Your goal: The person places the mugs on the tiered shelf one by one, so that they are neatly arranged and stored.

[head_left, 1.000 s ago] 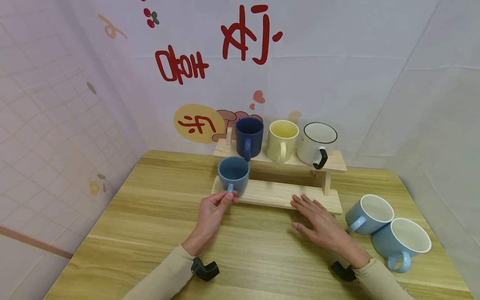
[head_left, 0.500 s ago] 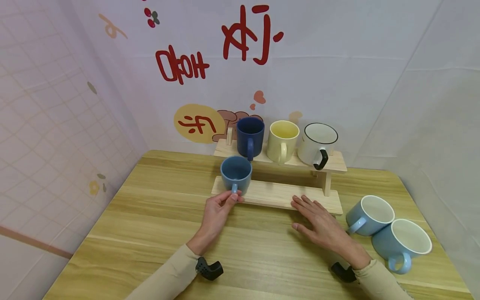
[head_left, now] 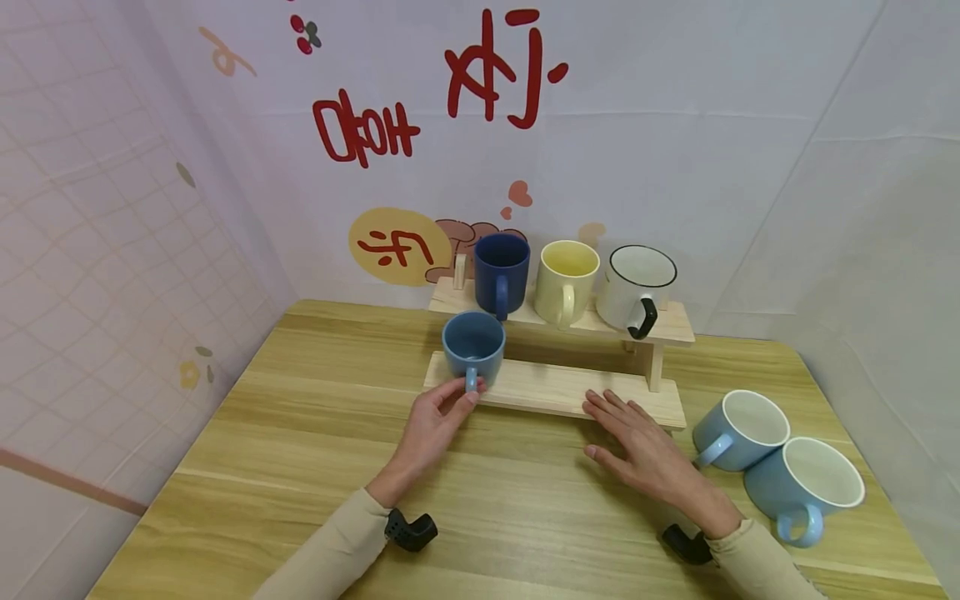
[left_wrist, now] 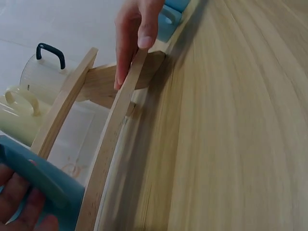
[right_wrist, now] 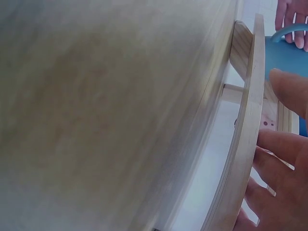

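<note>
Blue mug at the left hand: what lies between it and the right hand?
Just a bare stretch of lower shelf separates the blue mug from the right hand in the head view.

Looks bright and even in the head view, with pale sheen on the counter (head_left: 525, 508); shows soft shadow beside the shelf (left_wrist: 109, 144) in the left wrist view; looks dim, hazy and blurred in the right.

The left wrist view crops the blue mug (left_wrist: 71, 197) and left hand (left_wrist: 15, 195)
</note>
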Motion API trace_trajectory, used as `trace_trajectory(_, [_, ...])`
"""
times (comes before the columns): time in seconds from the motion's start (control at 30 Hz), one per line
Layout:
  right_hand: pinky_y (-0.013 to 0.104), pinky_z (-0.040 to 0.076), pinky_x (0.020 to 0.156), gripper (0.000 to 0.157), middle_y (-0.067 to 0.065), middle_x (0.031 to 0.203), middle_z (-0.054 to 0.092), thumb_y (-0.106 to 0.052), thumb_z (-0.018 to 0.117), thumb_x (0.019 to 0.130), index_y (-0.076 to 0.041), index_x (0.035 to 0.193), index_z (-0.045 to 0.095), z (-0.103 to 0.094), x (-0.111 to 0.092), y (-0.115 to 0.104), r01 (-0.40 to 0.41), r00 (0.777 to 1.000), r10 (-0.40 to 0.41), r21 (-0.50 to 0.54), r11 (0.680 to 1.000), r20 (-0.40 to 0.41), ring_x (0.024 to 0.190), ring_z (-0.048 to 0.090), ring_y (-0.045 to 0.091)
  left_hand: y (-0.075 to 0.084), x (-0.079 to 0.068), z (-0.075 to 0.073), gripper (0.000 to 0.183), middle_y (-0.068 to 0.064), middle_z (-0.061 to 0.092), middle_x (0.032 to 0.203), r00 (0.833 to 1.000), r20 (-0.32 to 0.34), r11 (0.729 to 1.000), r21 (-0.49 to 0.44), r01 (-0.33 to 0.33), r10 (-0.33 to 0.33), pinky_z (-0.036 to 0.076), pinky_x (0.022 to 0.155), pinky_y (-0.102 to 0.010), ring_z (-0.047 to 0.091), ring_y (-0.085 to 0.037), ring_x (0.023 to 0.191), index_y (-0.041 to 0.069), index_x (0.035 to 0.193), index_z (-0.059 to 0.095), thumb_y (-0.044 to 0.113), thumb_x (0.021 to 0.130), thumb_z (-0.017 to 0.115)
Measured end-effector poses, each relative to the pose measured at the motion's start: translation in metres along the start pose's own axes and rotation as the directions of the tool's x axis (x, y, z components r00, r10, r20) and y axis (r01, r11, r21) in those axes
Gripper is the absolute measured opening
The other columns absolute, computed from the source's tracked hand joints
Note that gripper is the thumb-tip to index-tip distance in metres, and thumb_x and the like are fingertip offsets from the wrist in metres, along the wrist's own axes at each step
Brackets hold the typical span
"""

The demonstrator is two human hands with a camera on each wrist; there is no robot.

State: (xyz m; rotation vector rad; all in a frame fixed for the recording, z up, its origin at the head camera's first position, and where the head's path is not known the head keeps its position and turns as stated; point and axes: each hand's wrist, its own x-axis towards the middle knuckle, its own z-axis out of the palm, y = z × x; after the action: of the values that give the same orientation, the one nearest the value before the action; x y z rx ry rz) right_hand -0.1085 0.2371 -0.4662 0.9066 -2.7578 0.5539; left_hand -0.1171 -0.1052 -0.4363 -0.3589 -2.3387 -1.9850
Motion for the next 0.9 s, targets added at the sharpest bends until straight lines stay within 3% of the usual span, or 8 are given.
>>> trace_trajectory(0.2, [0.066,0.033,0.113,0.066,0.015,0.158,0.047,-0.035,0.075,0.096,-0.002,0.15,0.054,-0.001,-0.001,0.0,-0.006,1.0,0.006,0.001,1.0,-0.001,0.146,0.04,0.043,-0.002,-0.002,-0.016,0.031,-0.008,0.07,0.13,0.998,0.014,0.98,0.19,-0.057,0.055,0.046,0.109,-0.054,0.062,-0.029,0.126,0.008,0.131,0.07,0.019,0.101,0.069])
trace_trajectory(0.5, [0.066,0.032,0.114,0.066,0.015,0.159,0.047,-0.035,0.074,0.097,-0.002,0.15,0.053,-0.001,-0.001,0.0,-0.015,1.0,0.015,0.004,1.0,0.009,0.146,0.04,0.042,-0.009,-0.003,-0.044,0.036,-0.012,0.067,0.136,0.989,0.027,0.902,0.408,-0.144,0.145,0.044,0.109,-0.059,0.058,-0.035,0.131,0.007,0.132,0.07,0.023,0.1,0.07])
trace_trajectory(0.67, [0.066,0.032,0.114,0.066,0.014,0.159,0.046,-0.035,0.074,0.097,-0.002,0.15,0.053,-0.002,-0.002,0.001,-0.023,1.0,0.023,0.009,1.0,0.011,0.147,0.039,0.042,-0.014,0.002,-0.056,0.04,-0.016,0.063,0.139,0.985,0.059,0.845,0.507,-0.172,0.164,0.044,0.109,-0.06,0.057,-0.038,0.132,0.006,0.135,0.067,0.028,0.101,0.068])
trace_trajectory(0.9, [0.066,0.032,0.114,0.062,0.015,0.157,0.049,-0.032,0.074,0.097,-0.002,0.148,0.055,-0.002,0.001,0.0,-0.021,1.0,0.021,0.039,0.999,-0.007,0.146,0.041,0.042,-0.023,0.012,-0.066,0.057,-0.019,0.05,0.154,0.982,0.137,0.744,0.641,-0.187,0.129,0.036,0.114,-0.063,0.045,-0.042,0.142,0.004,0.147,0.057,0.039,0.102,0.064])
